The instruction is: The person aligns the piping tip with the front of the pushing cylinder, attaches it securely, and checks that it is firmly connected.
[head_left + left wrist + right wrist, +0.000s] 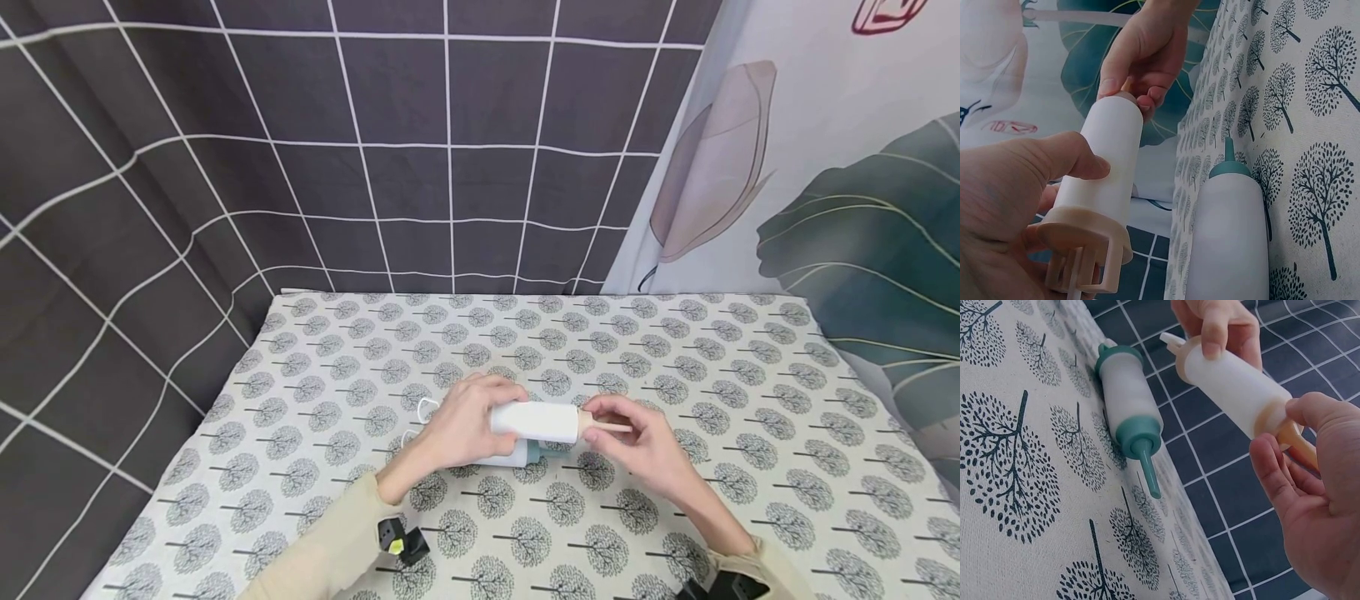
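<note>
My left hand (472, 421) grips the body of a white nozzle bottle (543, 421), which lies sideways above the table. In the left wrist view its beige base (1085, 228), with a looped handle, shows below that hand. My right hand (641, 442) pinches the beige nozzle end (1275, 422) between thumb and fingers. The tapered tip pokes out past the fingers. Just nearer to me, a similar bottle with a teal cap and nozzle (1138, 434) lies on the tablecloth, partly hidden by my left hand in the head view.
A tablecloth with a tree print (525, 542) covers the table. Behind it hangs a dark curtain with a white grid (397, 183), and at the right a pale curtain (817, 75) with leaf shapes.
</note>
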Motion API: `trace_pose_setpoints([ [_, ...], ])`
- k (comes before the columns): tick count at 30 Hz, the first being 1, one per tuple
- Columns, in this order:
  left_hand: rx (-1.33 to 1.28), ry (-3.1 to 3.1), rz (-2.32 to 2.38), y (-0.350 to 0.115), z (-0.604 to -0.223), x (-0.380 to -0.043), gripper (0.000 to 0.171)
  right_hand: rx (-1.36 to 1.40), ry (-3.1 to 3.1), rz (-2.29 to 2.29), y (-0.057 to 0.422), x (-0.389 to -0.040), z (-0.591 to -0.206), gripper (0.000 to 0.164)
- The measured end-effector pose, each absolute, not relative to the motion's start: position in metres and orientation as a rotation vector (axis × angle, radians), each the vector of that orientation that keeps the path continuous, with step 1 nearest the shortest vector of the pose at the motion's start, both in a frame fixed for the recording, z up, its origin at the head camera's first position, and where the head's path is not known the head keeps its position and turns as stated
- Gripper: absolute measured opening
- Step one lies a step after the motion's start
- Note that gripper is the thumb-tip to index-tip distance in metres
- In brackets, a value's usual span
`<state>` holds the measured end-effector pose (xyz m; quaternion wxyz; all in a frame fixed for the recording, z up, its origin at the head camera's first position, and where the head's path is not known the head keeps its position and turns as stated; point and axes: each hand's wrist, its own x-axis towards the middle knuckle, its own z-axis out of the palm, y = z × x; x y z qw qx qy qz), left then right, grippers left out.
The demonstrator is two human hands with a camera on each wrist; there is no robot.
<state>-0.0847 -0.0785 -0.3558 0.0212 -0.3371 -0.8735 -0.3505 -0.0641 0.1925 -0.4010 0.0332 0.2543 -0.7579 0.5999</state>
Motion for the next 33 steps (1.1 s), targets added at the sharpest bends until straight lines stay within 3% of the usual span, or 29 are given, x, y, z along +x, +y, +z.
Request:
trace_pose_setpoints([
  [15,-1.068,-2.705,-1.073,-0.0789,-0.3556,-0.0847,0.043,0.763,-2.416,1.854,0.1938,-0.0635,-0.3995,0.018],
  [20,-1.058,-2.715,-1.073,-0.0793,-0.3562,-0.0850,0.044,0.787,-2.377,1.797,0.1938,-0.0641,-0.3987,0.031],
  [25,-1.040,-2.720,-1.074,-0.0796,-0.3559,-0.0853,0.044,0.990,-2.233,1.777,0.1932,-0.0663,-0.3991,0.048],
  [33,-1.050,-2.705,-1.072,-0.0804,-0.3557,-0.0854,0.044,1.038,-2.203,1.734,0.1920,-0.0664,-0.4034,0.046],
])
